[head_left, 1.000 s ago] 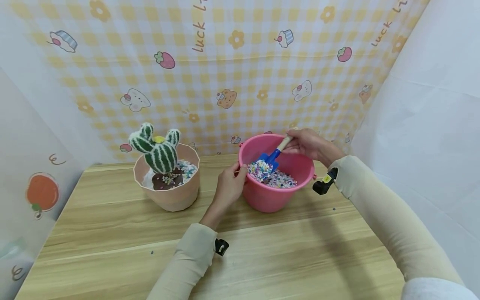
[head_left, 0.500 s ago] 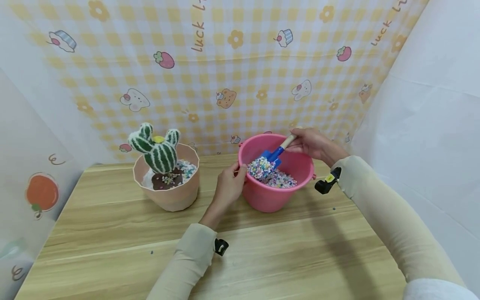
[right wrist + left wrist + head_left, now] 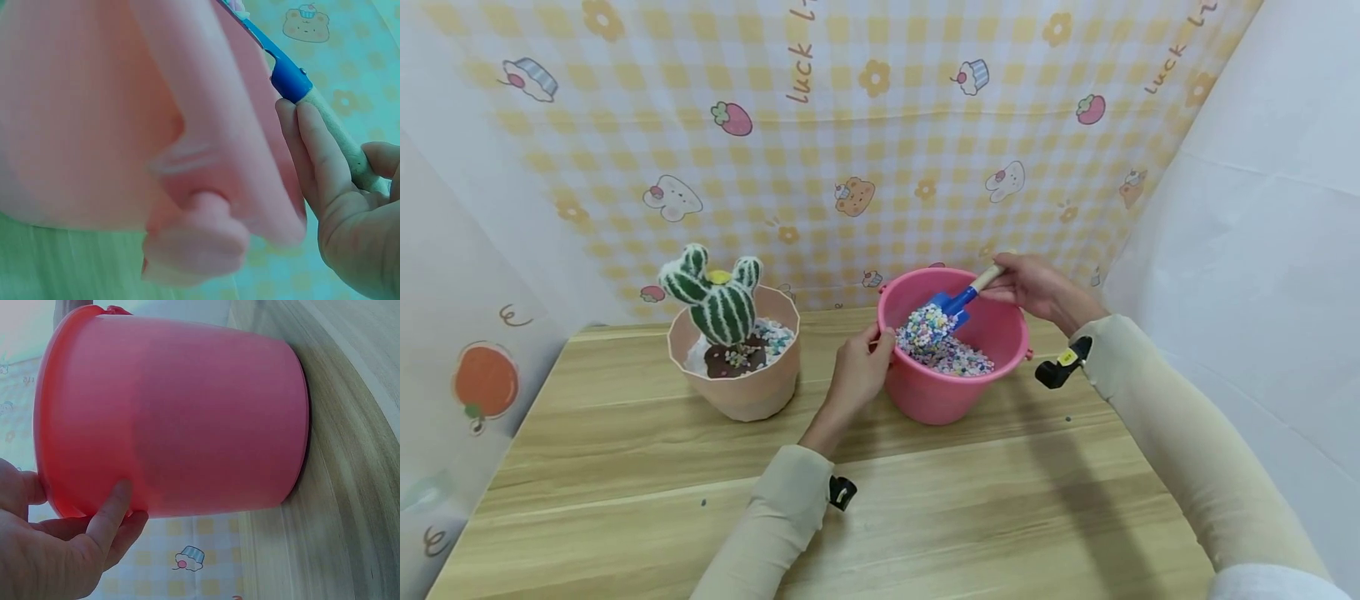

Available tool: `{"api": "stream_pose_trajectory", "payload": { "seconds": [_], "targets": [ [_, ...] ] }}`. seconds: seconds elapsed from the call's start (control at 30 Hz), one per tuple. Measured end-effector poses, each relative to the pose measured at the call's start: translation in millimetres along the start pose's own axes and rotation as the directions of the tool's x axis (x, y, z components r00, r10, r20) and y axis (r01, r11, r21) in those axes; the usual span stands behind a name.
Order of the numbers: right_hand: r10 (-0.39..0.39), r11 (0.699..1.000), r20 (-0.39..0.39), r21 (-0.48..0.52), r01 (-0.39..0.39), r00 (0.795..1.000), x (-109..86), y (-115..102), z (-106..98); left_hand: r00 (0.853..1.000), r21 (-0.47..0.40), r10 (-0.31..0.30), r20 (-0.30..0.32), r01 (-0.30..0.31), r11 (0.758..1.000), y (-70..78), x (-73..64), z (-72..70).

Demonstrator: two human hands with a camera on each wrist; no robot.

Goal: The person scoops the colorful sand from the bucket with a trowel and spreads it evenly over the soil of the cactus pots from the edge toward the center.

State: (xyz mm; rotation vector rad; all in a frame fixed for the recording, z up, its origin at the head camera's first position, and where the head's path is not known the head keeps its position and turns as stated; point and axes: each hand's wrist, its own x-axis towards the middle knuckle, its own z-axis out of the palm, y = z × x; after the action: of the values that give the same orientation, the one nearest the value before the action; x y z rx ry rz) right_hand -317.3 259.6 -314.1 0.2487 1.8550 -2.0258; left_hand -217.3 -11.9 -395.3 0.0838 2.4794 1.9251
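Observation:
A pink bucket point(image 3: 934, 402) stands on the wooden table, with small multicoloured pebbles point(image 3: 967, 362) in its bottom. My left hand point(image 3: 859, 367) grips the bucket's left rim, and in the left wrist view its fingers point(image 3: 112, 515) lie against the outer wall. In my right hand point(image 3: 1037, 287) is a small trowel point(image 3: 958, 303) with a blue blade and a pale wooden handle point(image 3: 336, 130). The blade is tilted down to the left inside the bucket's mouth, heaped with pebbles point(image 3: 928, 323). Its tip is hidden under them.
Left of the bucket stands a peach flowerpot point(image 3: 752, 397) holding a knitted green-and-white cactus point(image 3: 722, 313); pebbles cover part of its surface. A yellow checked cloth point(image 3: 910, 142) hangs behind the table point(image 3: 925, 508). White sheeting point(image 3: 1247, 242) closes off the right side.
My right hand has shifted slightly right and up with the trowel, and its blade shows more clearly, loaded with pebbles. My left hand stays on the bucket's rim.

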Motion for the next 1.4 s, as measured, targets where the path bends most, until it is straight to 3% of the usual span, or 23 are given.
{"api": "stream_pose_trajectory", "payload": {
  "seconds": [0.23,0.67,1.03,1.4],
  "targets": [
    [-0.024,0.999,-0.050,0.030,0.026,0.998,-2.0,-1,-6,1.000,0.010,-0.019,-0.006,0.019,1.000,1.1,-0.4,-0.5],
    [-0.071,0.993,-0.076,0.087,0.078,0.995,-8.2,-1,-14,0.998,-0.007,-0.062,0.014,0.062,0.998,0.8,1.5,-1.2],
    [-0.106,0.985,-0.076,0.127,0.115,0.991,-12.4,-4,-14,0.994,-0.067,-0.107,0.028,0.109,0.992,0.5,2.6,-0.3],
    [-0.113,0.983,-0.056,0.140,0.120,0.992,-15.9,-6,-13,0.992,-0.073,-0.120,0.047,0.124,0.990,4.9,-1.8,-5.2]
  ]
}}
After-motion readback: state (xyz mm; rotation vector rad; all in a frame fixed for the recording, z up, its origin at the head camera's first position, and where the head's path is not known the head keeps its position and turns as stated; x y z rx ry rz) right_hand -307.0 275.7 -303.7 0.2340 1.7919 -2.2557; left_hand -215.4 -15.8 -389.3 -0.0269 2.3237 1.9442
